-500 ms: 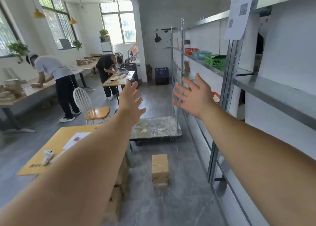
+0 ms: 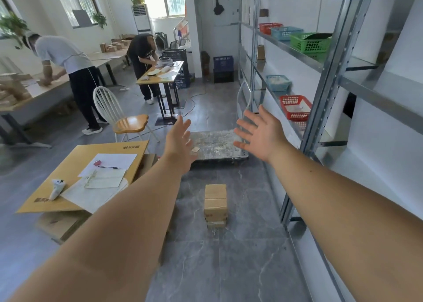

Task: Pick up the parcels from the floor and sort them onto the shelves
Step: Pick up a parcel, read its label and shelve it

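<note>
Straight ahead, from the head camera, both arms reach out over the floor (image 2: pixel 229 267). The left hand (image 2: pixel 179 139) has its fingers straight and close together, and it holds nothing. The right hand (image 2: pixel 261 133) has its fingers spread wide, and it holds nothing too. The two hands are apart, up in the air, with a flat cart (image 2: pixel 217 145) seen behind them.

The parcels (image 2: pixel 215 204) are small brown boxes in a little stack. They sit on the gray floor, lower in the picture than the hands, between the two arms. No hand touches them. The shelves (image 2: pixel 320 63) are metal and stand on the right side, near the right arm. On a high shelf a red basket (image 2: pixel 269 28), a blue basket (image 2: pixel 286 33) and a green basket (image 2: pixel 310 43) sit in a row. Lower down sit a second blue basket (image 2: pixel 278 83) and a second red basket (image 2: pixel 295 107).

On the left is a brown cardboard sheet (image 2: pixel 119 149) with papers (image 2: pixel 109 161) on it. Behind it stands a white chair (image 2: pixel 123 118) with a wooden seat. Farther back, two people bend over tables.
</note>
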The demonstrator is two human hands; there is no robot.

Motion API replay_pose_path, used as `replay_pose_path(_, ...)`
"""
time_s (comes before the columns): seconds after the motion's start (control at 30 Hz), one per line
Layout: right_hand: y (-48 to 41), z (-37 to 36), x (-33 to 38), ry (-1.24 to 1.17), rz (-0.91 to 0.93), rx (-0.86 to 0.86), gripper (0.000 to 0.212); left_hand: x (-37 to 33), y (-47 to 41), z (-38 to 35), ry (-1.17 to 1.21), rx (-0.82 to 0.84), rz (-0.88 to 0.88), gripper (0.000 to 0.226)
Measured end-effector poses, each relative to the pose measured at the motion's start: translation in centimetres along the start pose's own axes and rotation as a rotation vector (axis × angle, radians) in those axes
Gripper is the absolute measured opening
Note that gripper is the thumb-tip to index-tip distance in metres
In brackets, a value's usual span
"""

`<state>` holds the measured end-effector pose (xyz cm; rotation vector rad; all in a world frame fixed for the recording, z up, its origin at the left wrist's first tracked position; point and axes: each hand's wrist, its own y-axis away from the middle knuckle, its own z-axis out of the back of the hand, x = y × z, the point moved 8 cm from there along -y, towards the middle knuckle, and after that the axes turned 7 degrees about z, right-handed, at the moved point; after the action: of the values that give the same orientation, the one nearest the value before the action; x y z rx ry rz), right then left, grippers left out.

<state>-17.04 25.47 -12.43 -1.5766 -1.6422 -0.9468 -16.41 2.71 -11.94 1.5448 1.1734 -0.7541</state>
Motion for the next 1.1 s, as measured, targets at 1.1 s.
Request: replay_pose_path(1.1,-28.0,8.5,-24.9,0.039,-0.4,-0.417,0.058,15.7,-37.2,10.6,-0.186,-0.02,0.536,0.067)
